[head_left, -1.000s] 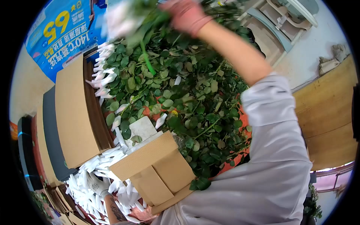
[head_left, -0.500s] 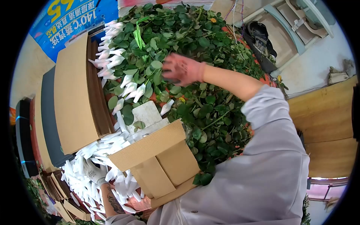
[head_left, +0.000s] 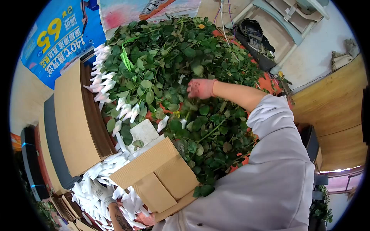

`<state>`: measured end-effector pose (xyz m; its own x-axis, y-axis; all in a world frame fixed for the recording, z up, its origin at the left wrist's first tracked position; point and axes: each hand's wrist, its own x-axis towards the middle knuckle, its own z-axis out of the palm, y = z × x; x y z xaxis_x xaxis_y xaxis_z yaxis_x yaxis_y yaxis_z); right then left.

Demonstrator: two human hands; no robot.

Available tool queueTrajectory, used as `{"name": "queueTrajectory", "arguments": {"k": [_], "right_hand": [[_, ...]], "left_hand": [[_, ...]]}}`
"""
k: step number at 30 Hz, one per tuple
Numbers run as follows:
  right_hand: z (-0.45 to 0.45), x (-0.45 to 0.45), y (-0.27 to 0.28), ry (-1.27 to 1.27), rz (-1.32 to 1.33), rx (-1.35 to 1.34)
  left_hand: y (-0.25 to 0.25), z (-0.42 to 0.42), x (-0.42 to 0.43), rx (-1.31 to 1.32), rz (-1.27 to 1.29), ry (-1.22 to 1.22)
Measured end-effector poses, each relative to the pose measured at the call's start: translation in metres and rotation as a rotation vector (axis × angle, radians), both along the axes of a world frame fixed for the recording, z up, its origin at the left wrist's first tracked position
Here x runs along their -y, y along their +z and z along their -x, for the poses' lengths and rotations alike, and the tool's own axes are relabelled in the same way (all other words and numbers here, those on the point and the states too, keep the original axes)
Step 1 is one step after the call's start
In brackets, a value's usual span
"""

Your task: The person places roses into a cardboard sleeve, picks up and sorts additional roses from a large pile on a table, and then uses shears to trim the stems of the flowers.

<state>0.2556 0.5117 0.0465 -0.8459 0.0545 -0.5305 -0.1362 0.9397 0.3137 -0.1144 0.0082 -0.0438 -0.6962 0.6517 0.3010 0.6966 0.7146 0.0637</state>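
My right hand (head_left: 201, 88), in a pink glove, is over the heap of leafy green stems (head_left: 173, 57). Its fingers are curled in among blurred leaves, and what they hold is hidden. Far to the lower left, my left hand (head_left: 102, 191), in a white glove, rests palm down on a pile of white sleeves (head_left: 90, 206), its fingers stretched out and partly lost among them. Flower heads in white sleeves (head_left: 106, 82) line the left edge of the heap, and a few more (head_left: 129, 111) lie nearer me.
An open cardboard box (head_left: 167, 179) stands close in front of my body. Stacked cardboard sheets (head_left: 75, 119) are on the left, beside a blue poster (head_left: 58, 38). A pale flat block (head_left: 144, 133) lies behind the box. At the upper right are a black shoe (head_left: 252, 36) and a chair frame (head_left: 283, 23).
My right hand first let go of a flower bunch at the top left of the heap, then moved right over the leaves, its fingers now curled. My left hand has stayed on the white pile.
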Motion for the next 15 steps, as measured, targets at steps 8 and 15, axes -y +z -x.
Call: {"name": "queueTrajectory", "arguments": {"k": [8,15], "right_hand": [[0.038,-0.031,0.082,-0.408,0.095,-1.177],[-0.092,-0.097,0.195,-0.808,0.151,-2.057]], "left_hand": [[0.069,0.027,0.027,0.694,0.320,-0.239],[0.285,-0.043,-0.060,1.299,0.021,-0.399]]}}
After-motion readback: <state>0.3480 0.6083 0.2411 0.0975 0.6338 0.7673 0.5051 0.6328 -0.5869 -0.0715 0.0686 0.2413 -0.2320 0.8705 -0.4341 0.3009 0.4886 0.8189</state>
